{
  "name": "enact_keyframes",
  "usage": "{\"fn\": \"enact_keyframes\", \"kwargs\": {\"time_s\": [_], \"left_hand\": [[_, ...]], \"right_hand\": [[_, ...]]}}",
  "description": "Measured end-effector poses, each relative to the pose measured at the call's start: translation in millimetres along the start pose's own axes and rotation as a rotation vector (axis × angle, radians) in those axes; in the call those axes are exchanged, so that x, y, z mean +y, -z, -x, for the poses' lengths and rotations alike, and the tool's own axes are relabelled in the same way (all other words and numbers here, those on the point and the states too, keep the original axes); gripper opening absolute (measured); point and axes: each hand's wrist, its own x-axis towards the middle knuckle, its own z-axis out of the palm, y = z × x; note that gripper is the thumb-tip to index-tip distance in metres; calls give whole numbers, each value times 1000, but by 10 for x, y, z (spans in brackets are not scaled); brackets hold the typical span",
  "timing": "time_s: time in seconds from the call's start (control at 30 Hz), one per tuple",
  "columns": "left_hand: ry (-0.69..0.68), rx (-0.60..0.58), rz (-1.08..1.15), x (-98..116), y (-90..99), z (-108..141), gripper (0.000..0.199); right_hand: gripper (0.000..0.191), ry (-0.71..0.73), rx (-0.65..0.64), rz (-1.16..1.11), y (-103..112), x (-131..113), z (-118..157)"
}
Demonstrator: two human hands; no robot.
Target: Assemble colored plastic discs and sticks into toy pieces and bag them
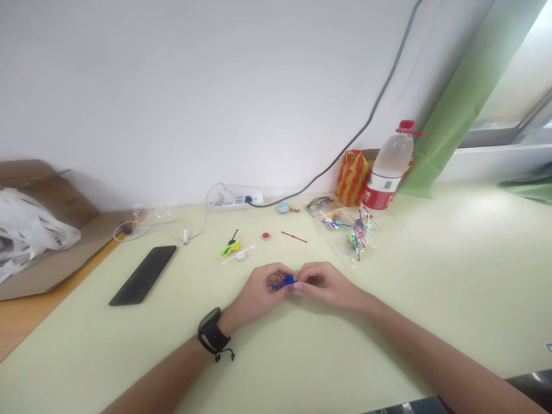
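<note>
A small blue plastic piece (288,280) with a thin arm sits between my two hands, just above the table. My left hand (263,290) is closed on it with thumb and fingers, a black watch on its wrist. Fingertips of my right hand (328,286) pinch the same piece from the other side and hide part of it. Beyond my hands lie a red round piece (265,236) and a red arrow-shaped stick (294,237). Left of them rests a small group of black, yellow, green and white pieces (233,247) of similar form.
Clear bags of coloured pieces (357,236) lie at the right, before a water bottle (388,167) and a striped bag (351,178). A black phone-like slab (143,275) lies at the left. A power strip (237,197) with cables stands along the wall. Cardboard (86,241) is far left.
</note>
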Motion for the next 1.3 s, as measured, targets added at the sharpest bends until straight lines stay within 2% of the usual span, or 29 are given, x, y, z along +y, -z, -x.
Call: {"fn": "enact_keyframes", "kwargs": {"time_s": [0.33, 0.5, 0.63, 1.0, 1.3], "left_hand": [[9, -36, 127, -18, 13, -8, 23], [-5, -39, 101, 22, 13, -6, 29], [-26, -23, 80, 24, 12, -8, 26], [-125, -23, -9, 6, -9, 18, 29], [-119, -12, -110, -36, 7, 11, 26]], "right_hand": [[21, 62, -5, 95, 12, -40, 48], [19, 95, -9, 93, 62, -104, 68], [18, 104, -7, 120, 86, -140, 82], [18, 139, -43, 152, 42, -116, 98], [17, 130, -36, 257, 44, -62, 115]]}}
